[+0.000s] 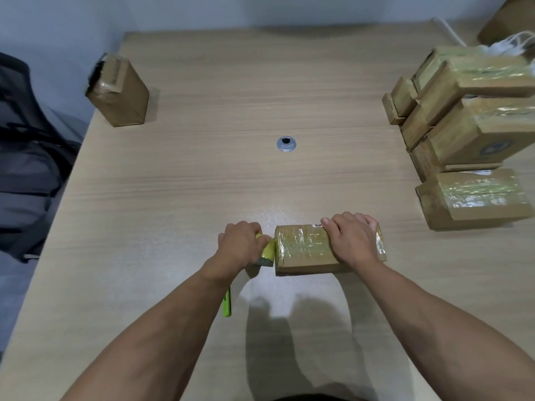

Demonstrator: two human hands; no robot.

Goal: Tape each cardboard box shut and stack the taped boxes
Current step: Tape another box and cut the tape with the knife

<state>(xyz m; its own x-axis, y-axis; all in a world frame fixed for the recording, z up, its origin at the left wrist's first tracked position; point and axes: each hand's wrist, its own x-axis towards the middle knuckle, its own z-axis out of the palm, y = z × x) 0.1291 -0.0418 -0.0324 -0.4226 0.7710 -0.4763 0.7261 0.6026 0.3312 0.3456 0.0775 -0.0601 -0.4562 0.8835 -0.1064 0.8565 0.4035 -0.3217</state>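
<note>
A small cardboard box [304, 250] lies near the table's front middle, its top covered in glossy clear tape. My right hand [351, 238] presses flat on the box's right half. My left hand [241, 244] grips a roll of yellowish tape [267, 251] held against the box's left end. A pile of taped boxes [469, 117] stands at the right edge, with one more taped box [474, 198] lying in front of it. Another cardboard box [120, 94] stands upright at the far left.
A green utility knife [226, 306] lies on the wooden table [231, 183] under my left forearm. A round cable grommet [286, 144] sits mid-table. A dark office chair [26, 157] stands off the left edge. White cords [509, 46] lie behind the pile.
</note>
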